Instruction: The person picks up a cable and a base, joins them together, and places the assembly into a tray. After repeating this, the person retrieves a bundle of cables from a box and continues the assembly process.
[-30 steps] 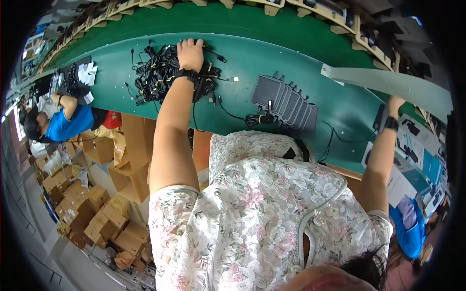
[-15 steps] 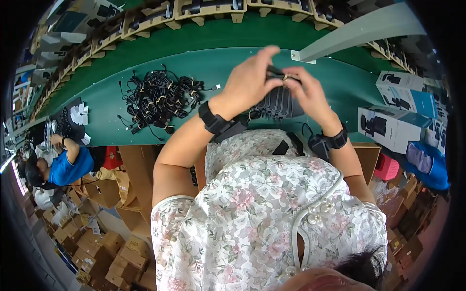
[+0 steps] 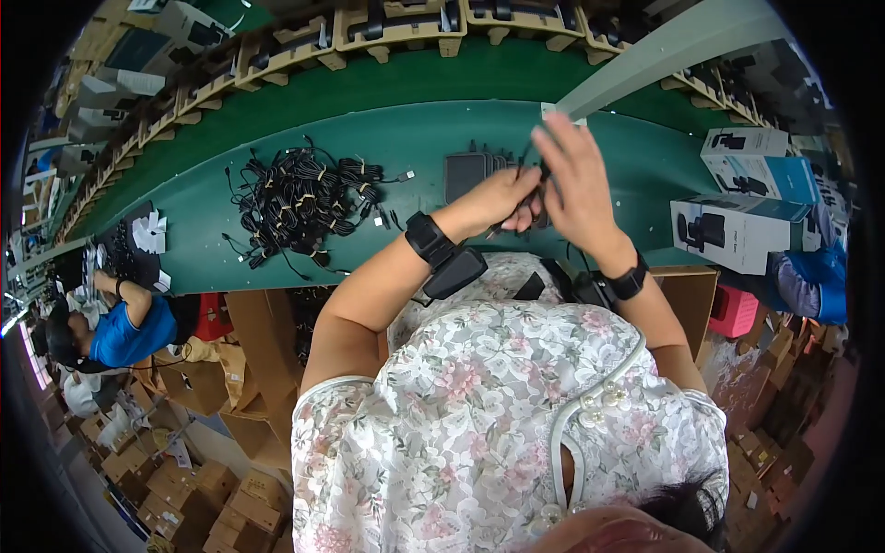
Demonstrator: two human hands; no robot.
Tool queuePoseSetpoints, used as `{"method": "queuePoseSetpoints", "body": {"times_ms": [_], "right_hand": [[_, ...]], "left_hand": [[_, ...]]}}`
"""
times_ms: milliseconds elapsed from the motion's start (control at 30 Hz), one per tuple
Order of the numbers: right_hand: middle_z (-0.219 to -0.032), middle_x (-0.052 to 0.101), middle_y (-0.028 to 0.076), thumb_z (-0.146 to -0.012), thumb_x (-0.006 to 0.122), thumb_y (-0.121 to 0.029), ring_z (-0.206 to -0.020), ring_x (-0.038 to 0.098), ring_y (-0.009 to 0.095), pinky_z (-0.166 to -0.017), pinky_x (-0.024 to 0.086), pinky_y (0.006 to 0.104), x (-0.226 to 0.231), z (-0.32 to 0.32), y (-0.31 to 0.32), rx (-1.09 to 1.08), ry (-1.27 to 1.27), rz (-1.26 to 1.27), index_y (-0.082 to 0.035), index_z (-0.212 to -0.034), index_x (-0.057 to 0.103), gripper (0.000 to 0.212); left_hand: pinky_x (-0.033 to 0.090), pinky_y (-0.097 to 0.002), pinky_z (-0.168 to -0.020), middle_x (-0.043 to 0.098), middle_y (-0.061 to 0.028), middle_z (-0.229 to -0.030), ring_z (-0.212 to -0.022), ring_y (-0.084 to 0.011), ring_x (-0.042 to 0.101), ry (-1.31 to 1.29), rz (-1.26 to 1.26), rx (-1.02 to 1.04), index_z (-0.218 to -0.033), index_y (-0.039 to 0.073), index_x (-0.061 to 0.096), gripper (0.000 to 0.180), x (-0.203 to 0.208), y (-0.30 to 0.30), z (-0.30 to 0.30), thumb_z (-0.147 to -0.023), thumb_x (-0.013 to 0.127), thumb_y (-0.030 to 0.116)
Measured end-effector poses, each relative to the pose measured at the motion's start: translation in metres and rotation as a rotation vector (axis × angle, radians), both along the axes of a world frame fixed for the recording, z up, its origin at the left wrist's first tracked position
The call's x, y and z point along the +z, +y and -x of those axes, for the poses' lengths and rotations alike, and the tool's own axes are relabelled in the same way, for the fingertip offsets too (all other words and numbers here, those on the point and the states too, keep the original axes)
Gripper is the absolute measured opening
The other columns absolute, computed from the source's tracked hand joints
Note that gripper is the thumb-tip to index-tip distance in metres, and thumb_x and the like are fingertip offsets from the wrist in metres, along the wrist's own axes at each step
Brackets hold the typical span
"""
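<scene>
My left hand [image 3: 502,198] is closed around a dark cable [image 3: 526,166], with ends poking out above and below its fingers. Right beside it, my right hand [image 3: 579,184] has its fingers stretched upward and slightly smeared by motion; the thumb side is against or very near the cable, and contact is hard to tell. Behind my hands lies a row of flat, dark grey rectangular pieces [image 3: 466,175], partly hidden by the left hand. To the left sits a tangled heap of black cables [image 3: 300,198], several bundled with tan ties. A light-coloured plug end [image 3: 407,175] sticks out of it.
The green table [image 3: 424,244] reaches a conveyor with tan trays [image 3: 396,41]. A grey metal post [image 3: 645,69] rises at the back right. White and blue boxes [image 3: 733,235] stand at the right. A co-worker in blue [image 3: 138,323] sits at the left, near cardboard boxes [image 3: 180,479].
Both hands have come down and nearer to me with the cable. My right hand has loosened its pinch and spread its fingers, while the left now grips the cable. More of the grey pieces show.
</scene>
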State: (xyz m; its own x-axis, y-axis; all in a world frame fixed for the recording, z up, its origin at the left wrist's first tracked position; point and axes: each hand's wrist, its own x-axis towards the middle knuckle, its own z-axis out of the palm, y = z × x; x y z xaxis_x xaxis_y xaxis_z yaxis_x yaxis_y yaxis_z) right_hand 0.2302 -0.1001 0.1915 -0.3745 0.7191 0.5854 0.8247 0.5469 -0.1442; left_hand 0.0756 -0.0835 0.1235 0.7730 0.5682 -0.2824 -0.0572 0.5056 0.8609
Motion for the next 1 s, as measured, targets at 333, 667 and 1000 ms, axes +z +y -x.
{"method": "queuePoseSetpoints", "body": {"times_ms": [333,667,1000], "right_hand": [[-0.094,0.061,0.011,-0.073,0.062,-0.015,-0.086,0.057,0.029,-0.077,0.044,0.038,-0.001,-0.063,-0.017,0.187,-0.184,0.599,-0.006,-0.107,0.055,0.036],[-0.06,0.055,0.005,-0.087,0.053,-0.03,-0.055,0.049,0.013,-0.053,0.04,0.0287,-0.001,-0.225,0.125,-0.476,0.412,0.639,0.002,-0.083,0.061,0.033],[-0.065,0.052,0.006,-0.084,0.053,-0.044,-0.057,0.047,0.015,-0.057,0.042,0.0297,0.034,-0.219,0.262,-0.533,0.221,0.709,0.002,-0.089,0.057,0.046]], "left_hand": [[0.045,-0.02,-0.048,0.06,-0.0125,-0.083,-0.056,-0.0119,0.057,-0.029,0.041,-0.136,-0.1,-0.002,0.046,0.027,0.013,-0.006,-0.013,-0.091,0.047,0.023],[0.049,-0.0235,-0.063,0.057,-0.0121,-0.098,-0.077,-0.0141,0.058,0.16,0.009,0.275,-0.113,0.001,0.038,0.031,-0.028,-0.029,0.013,-0.089,0.051,0.015],[0.048,-0.0242,-0.065,0.057,-0.0102,-0.098,-0.077,-0.0143,0.058,0.158,0.199,0.382,-0.112,0.004,0.041,0.024,-0.016,-0.052,0.012,-0.09,0.048,0.011]]}}
